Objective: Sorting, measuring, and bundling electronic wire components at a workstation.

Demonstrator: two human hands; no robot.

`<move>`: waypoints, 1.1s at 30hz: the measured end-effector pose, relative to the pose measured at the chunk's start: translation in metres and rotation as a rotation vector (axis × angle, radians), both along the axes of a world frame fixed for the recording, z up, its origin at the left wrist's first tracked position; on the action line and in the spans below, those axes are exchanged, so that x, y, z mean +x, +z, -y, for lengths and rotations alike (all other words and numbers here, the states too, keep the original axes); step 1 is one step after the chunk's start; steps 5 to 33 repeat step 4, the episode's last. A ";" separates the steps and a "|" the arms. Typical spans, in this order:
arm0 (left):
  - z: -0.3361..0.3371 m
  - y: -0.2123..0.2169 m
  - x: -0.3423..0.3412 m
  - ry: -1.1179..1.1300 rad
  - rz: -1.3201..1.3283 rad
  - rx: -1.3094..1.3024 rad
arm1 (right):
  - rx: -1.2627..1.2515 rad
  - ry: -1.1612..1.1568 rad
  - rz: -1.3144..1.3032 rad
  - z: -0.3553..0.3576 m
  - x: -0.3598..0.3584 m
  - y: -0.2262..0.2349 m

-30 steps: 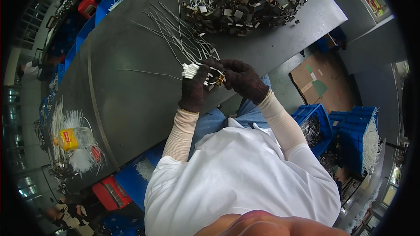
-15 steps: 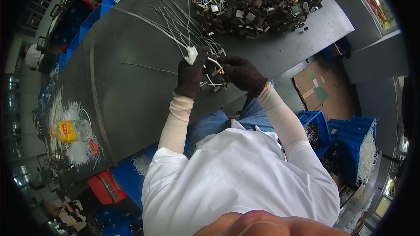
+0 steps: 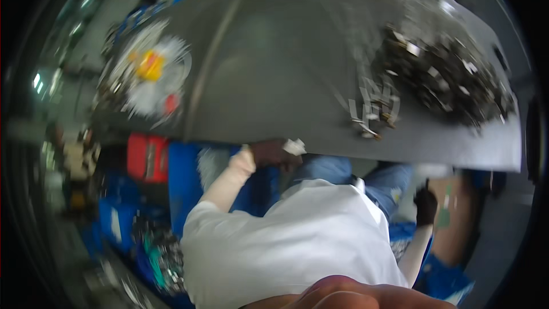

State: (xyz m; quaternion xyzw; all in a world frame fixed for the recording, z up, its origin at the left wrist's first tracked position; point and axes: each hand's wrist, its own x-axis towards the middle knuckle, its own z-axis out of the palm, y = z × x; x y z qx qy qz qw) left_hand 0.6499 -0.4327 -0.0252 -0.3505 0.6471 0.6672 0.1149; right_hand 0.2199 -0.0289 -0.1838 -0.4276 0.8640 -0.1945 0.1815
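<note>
My left hand (image 3: 273, 153), in a dark glove, is low at the table's near edge, in front of my jeans. A crumpled white scrap (image 3: 295, 147) is at its fingertips; whether it is held or wrapped on a finger I cannot tell. My right hand (image 3: 425, 205), gloved too, hangs down past the table at my right, near a blue bin (image 3: 404, 231). Its fingers are smeared by motion. On the table lies a small group of white cables with metal ends (image 3: 374, 115), apart from both hands. A large heap of cables with dark metal connectors (image 3: 446, 80) lies beyond it.
The grey table (image 3: 274, 68) stretches across the view. At its left lie white cable bundles (image 3: 148, 91) with a yellow-labelled bottle (image 3: 151, 66). A red crate (image 3: 147, 158) and blue bins (image 3: 183, 183) stand below the left edge. Another person (image 3: 77, 157) is at far left.
My hands have parted: the left drew back to the table edge, the right dropped down at my right side. The cables they worked on now lie on the table. The view has swung left.
</note>
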 end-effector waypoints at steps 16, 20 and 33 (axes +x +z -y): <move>-0.033 -0.174 0.052 -0.644 0.265 -0.700 | 0.470 0.381 -0.338 -0.101 -0.003 -0.164; -0.033 -0.174 0.052 -0.644 0.265 -0.700 | 0.470 0.381 -0.338 -0.101 -0.003 -0.164; -0.033 -0.174 0.052 -0.644 0.265 -0.700 | 0.470 0.381 -0.338 -0.101 -0.003 -0.164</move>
